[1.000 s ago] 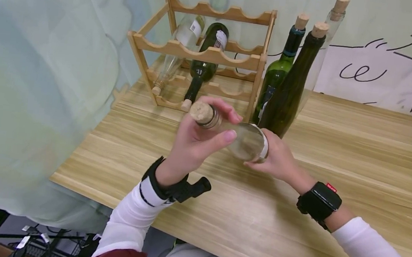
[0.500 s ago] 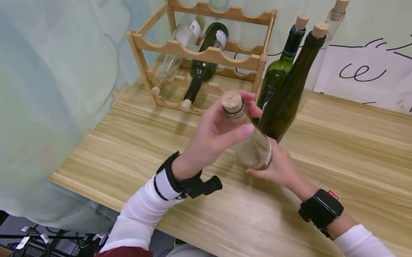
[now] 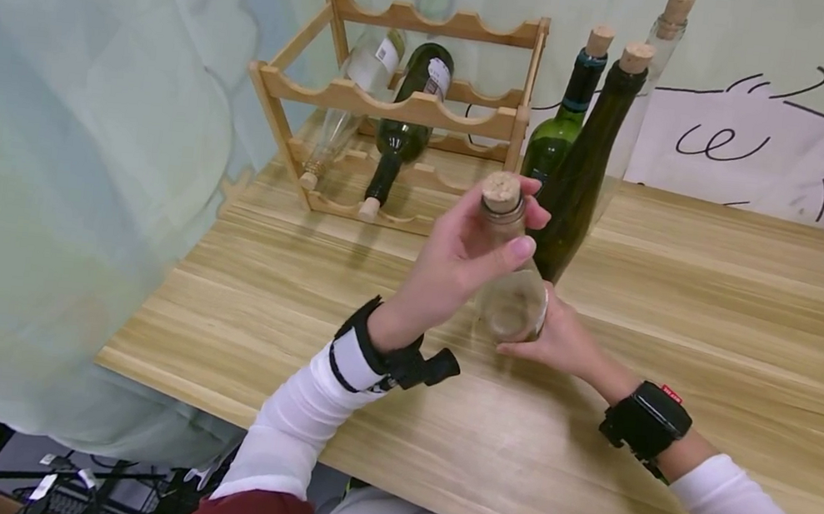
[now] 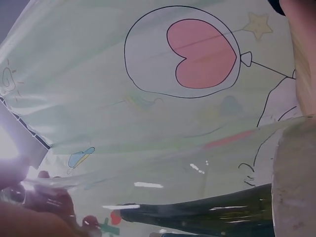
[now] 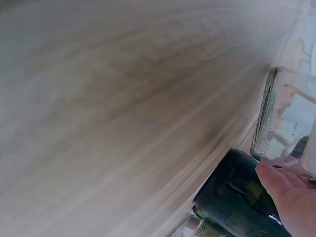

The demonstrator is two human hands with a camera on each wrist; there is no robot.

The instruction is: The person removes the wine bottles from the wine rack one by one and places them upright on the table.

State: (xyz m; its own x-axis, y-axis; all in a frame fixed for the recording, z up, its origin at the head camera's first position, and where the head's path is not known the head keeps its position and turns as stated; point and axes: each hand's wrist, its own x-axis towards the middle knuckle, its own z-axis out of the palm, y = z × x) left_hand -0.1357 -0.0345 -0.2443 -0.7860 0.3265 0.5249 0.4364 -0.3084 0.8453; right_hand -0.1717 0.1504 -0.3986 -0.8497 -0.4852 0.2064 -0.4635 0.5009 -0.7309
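A clear glass bottle with a cork stopper is between both hands, tilted slightly, cork end up. My left hand curls its fingers and thumb around the neck just below the cork. My right hand grips the lower body near the base. In the right wrist view the fingers lie against the clear bottle's base end. Whether that base touches the table cannot be told. The pale label shows at the right edge of the left wrist view.
Behind the hands stand a dark bottle, a green bottle and a tall clear bottle, all corked. A wooden wine rack at the back left holds a clear bottle and a dark green bottle on its lower level.
The left hand has moved right with the clear bottle's neck, swinging the bottle from a strong leftward lean to more upright. The right hand has shifted slightly down and right.
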